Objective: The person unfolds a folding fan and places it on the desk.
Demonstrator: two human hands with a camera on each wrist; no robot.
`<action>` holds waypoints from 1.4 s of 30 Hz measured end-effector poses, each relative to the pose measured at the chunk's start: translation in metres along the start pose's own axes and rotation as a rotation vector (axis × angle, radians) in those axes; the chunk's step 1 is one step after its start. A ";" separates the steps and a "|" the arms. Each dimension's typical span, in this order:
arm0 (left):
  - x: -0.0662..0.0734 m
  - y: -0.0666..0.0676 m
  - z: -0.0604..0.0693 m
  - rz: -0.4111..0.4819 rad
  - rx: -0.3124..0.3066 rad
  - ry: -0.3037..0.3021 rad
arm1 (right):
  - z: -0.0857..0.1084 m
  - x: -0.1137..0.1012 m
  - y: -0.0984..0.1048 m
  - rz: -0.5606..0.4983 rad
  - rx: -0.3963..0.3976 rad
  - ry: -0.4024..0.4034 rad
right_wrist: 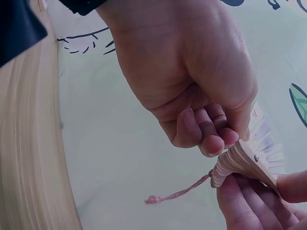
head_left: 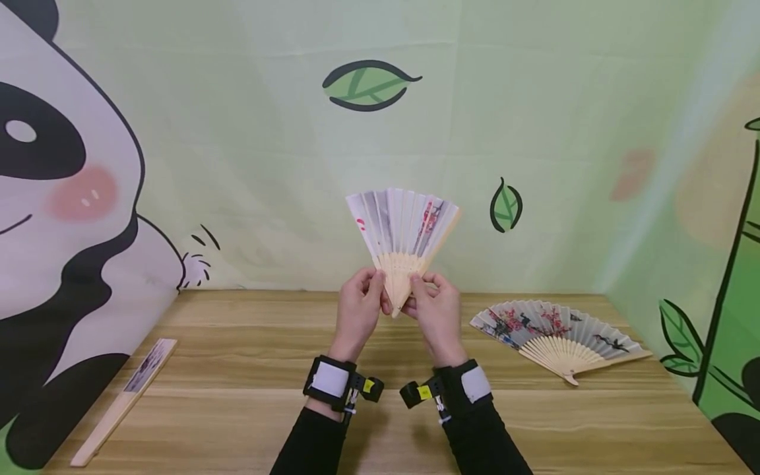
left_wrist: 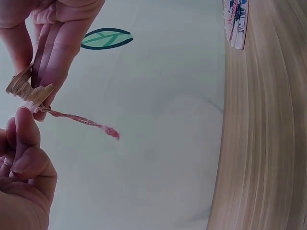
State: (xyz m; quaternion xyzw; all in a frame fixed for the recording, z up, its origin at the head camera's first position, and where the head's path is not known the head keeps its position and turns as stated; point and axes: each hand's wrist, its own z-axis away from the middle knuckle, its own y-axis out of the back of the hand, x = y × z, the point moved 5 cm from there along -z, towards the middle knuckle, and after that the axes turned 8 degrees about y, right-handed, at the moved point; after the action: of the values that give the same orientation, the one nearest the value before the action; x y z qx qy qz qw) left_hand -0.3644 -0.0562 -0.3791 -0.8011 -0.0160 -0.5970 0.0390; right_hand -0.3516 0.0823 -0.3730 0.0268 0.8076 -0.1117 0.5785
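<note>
A partly spread folding fan (head_left: 402, 247) with a pale printed leaf and light wooden ribs stands upright between both hands. At its left edge, the left hand (head_left: 360, 300) pinches the ribs between thumb and fingers. On the opposite edge the right hand (head_left: 438, 310) pinches the outer rib the same way. From the fan's pivot end hangs a pink cord (right_wrist: 182, 192), which the left wrist view shows too. On the table to the right lies a wide-spread folding fan (head_left: 552, 326) with blossoms and birds. A closed folding fan (head_left: 127, 399) lies at the left.
Both fans rest on a wood-grain table (head_left: 249, 422). Behind it hangs a green backdrop (head_left: 255, 132) printed with leaves and a panda (head_left: 77, 165). Wrist-worn cameras sit on black straps (head_left: 329, 381), facing inward between the forearms.
</note>
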 end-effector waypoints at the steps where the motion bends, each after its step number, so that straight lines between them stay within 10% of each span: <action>1: 0.005 0.000 0.002 0.000 0.000 0.002 | 0.000 0.000 0.000 0.001 -0.001 -0.002; 5: 0.024 0.001 0.012 0.003 -0.001 -0.003 | -0.001 0.000 0.000 -0.010 -0.001 -0.011; 42: 0.026 0.006 0.012 0.114 0.030 -0.038 | 0.001 -0.014 0.009 -0.011 -0.036 -0.012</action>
State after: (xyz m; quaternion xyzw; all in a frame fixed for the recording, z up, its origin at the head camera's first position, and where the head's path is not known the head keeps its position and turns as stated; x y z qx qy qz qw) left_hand -0.3452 -0.0623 -0.3574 -0.8113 0.0201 -0.5781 0.0848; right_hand -0.3444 0.0917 -0.3615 0.0112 0.8062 -0.1008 0.5829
